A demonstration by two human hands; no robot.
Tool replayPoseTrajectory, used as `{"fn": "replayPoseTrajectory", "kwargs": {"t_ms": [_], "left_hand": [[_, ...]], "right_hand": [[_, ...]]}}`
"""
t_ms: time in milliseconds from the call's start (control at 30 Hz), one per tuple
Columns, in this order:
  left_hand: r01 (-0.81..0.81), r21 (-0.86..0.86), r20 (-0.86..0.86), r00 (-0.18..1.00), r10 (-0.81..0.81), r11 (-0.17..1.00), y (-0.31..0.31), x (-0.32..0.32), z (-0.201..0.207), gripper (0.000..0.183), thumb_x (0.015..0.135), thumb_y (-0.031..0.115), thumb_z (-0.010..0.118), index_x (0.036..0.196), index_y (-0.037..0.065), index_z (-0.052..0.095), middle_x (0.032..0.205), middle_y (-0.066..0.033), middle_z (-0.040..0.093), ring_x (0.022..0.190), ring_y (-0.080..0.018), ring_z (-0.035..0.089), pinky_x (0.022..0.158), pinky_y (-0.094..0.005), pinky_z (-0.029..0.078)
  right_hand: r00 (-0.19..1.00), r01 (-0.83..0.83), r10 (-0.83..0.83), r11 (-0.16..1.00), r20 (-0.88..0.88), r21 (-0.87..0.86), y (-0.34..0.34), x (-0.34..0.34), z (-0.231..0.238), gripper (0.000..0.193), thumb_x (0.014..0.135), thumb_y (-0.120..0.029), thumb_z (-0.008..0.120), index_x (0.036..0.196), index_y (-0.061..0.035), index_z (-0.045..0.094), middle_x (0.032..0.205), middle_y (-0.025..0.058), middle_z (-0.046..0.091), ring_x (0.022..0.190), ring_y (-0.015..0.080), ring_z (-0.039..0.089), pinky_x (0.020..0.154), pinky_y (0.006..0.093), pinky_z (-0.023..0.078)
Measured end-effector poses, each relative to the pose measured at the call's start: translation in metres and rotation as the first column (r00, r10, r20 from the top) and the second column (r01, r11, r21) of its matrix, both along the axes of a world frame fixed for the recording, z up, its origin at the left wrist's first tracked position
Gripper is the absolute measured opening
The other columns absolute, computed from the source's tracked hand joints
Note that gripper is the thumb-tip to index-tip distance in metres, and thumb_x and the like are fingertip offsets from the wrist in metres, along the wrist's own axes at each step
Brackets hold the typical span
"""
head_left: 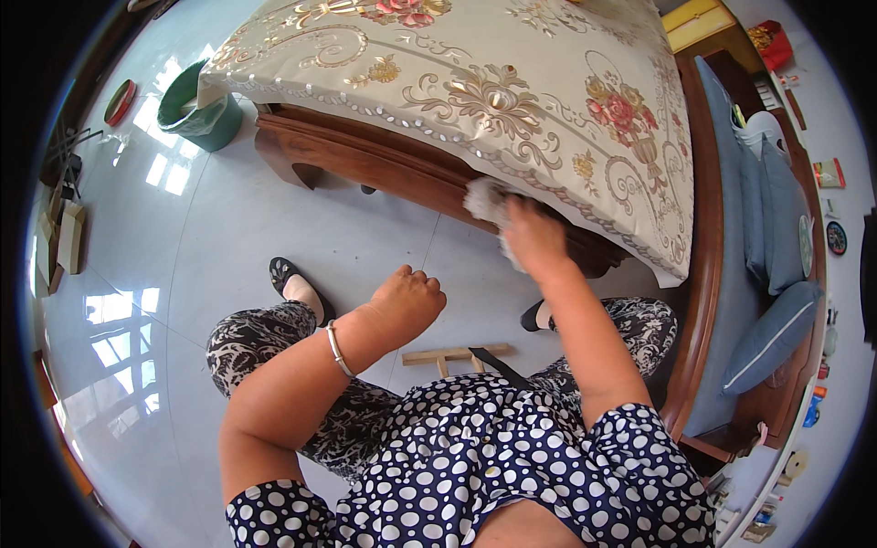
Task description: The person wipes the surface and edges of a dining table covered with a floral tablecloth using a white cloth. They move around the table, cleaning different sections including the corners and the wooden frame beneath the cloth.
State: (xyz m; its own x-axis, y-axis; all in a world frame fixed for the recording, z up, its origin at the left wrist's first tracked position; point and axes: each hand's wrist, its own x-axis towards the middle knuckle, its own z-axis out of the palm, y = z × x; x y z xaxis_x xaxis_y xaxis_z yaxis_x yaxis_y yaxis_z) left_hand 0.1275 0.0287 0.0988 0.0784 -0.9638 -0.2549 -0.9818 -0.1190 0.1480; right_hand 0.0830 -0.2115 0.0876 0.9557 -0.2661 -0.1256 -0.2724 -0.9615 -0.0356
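Sitting over a pale, glossy tiled floor (215, 242), facing a dark-brown wooden table (365, 163) under a cream tablecloth (548, 55) patterned with gold scrolls and red flowers. Reaching in just below the overhanging hem, with a brown wooden sofa (717, 365) and blue-grey cushions (772, 336) along the right side. Sharing the floor with a round green plastic bin (219, 125) in a translucent liner, near the table's left corner, without revealing its contents clearly. Showing a light-wood barred piece (457, 354) with a dark strap between the knees. Gripping a crumpled whitish cloth (487, 201) at the table's front rail in the motion-blurred right hand (536, 239). Holding the loosely curled left hand (408, 303) in the air, apart from the table, and wearing a slim silver bangle (336, 348) on that wrist.
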Motion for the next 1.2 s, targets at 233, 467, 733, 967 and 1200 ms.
{"fn": "replayPoseTrajectory", "kwargs": {"t_ms": [233, 467, 733, 967, 1200], "left_hand": [[0.007, -0.02, 0.042, 0.999, -0.006, 1.0, -0.002, -0.002, -0.003, 0.011, 0.074, 0.009, 0.057, 0.084, 0.007, 0.061, 0.084, -0.0054, 0.059, 0.084, -0.0196, 0.059, 0.076, -0.0314, 0.044], [0.023, -0.012, 0.015, 1.0, -0.023, 1.0, -0.005, -0.007, -0.003, 0.01, 0.075, 0.01, 0.057, 0.083, 0.007, 0.062, 0.085, -0.0051, 0.06, 0.085, -0.0189, 0.059, 0.077, -0.0312, 0.043], [0.019, -0.031, -0.032, 0.999, -0.02, 0.999, -0.004, -0.016, -0.004, 0.01, 0.074, 0.011, 0.057, 0.08, 0.008, 0.065, 0.082, -0.0032, 0.061, 0.084, -0.0183, 0.059, 0.075, -0.0308, 0.042], [0.023, -0.011, -0.063, 0.998, -0.024, 1.0, -0.003, -0.019, -0.004, 0.012, 0.073, 0.012, 0.058, 0.081, 0.008, 0.065, 0.084, -0.0042, 0.062, 0.084, -0.0192, 0.059, 0.073, -0.0316, 0.041], [-0.016, -0.011, -0.046, 0.999, 0.016, 1.0, -0.002, -0.015, 0.001, 0.013, 0.074, 0.013, 0.057, 0.081, 0.008, 0.066, 0.085, -0.0032, 0.062, 0.085, -0.0186, 0.058, 0.071, -0.0308, 0.039]], "right_hand": [[0.938, 0.344, -0.346, 0.928, 0.01, -0.143, -0.104, -0.133, -0.014, 0.047, 0.076, -0.019, 0.064, 0.12, -0.0092, 0.048, 0.105, 0.0165, 0.06, 0.091, 0.0348, 0.06, 0.075, 0.0447, 0.049], [0.946, 0.324, -0.318, 0.94, 0.068, -0.106, -0.081, -0.109, -0.026, 0.049, 0.074, -0.023, 0.064, 0.118, -0.0092, 0.047, 0.106, 0.0172, 0.059, 0.092, 0.0359, 0.058, 0.075, 0.0464, 0.049], [0.987, -0.012, 0.019, 0.999, 0.159, -0.043, -0.014, -0.012, -0.023, 0.043, 0.071, -0.022, 0.07, 0.1, -0.0039, 0.043, 0.091, 0.0169, 0.059, 0.084, 0.0364, 0.059, 0.07, 0.0448, 0.049], [0.962, -0.223, 0.23, 0.973, 0.149, -0.063, 0.062, 0.089, -0.016, 0.033, 0.073, -0.018, 0.068, 0.094, -0.0028, 0.047, 0.082, 0.0164, 0.061, 0.07, 0.0311, 0.063, 0.059, 0.0412, 0.052], [0.914, -0.382, 0.372, 0.923, 0.164, 0.034, 0.143, 0.197, -0.007, 0.017, 0.082, -0.009, 0.049, 0.093, 0.0028, 0.051, 0.08, 0.0177, 0.065, 0.071, 0.0297, 0.066, 0.061, 0.0402, 0.053]]}}
